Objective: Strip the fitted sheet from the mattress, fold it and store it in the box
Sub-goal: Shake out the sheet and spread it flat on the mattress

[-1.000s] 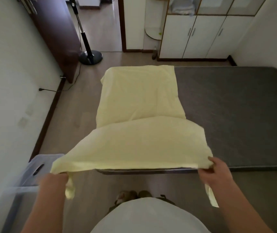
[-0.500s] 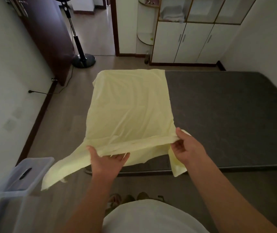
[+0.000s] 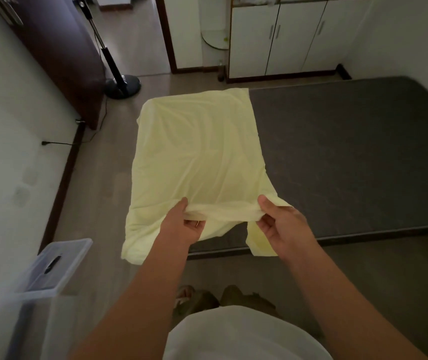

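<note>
The pale yellow fitted sheet (image 3: 199,152) lies folded into a long strip on the left part of the dark grey mattress (image 3: 350,157), its near end hanging over the mattress edge. My left hand (image 3: 181,224) pinches the near fold of the sheet from the left. My right hand (image 3: 280,224) pinches the same fold from the right. Loose corners of the sheet dangle below both hands. The clear plastic box (image 3: 39,287) stands on the floor at the lower left, its lid on top.
A standing fan base (image 3: 123,84) and a dark wooden door (image 3: 59,55) are at the far left. White cupboards (image 3: 280,40) line the far wall. A power cord (image 3: 59,143) lies along the left skirting board. My feet (image 3: 207,297) are at the mattress's near edge.
My hands have come closer together along the sheet's near edge and now pinch a narrower fold. The lifted near end has dropped onto the strip on the mattress.
</note>
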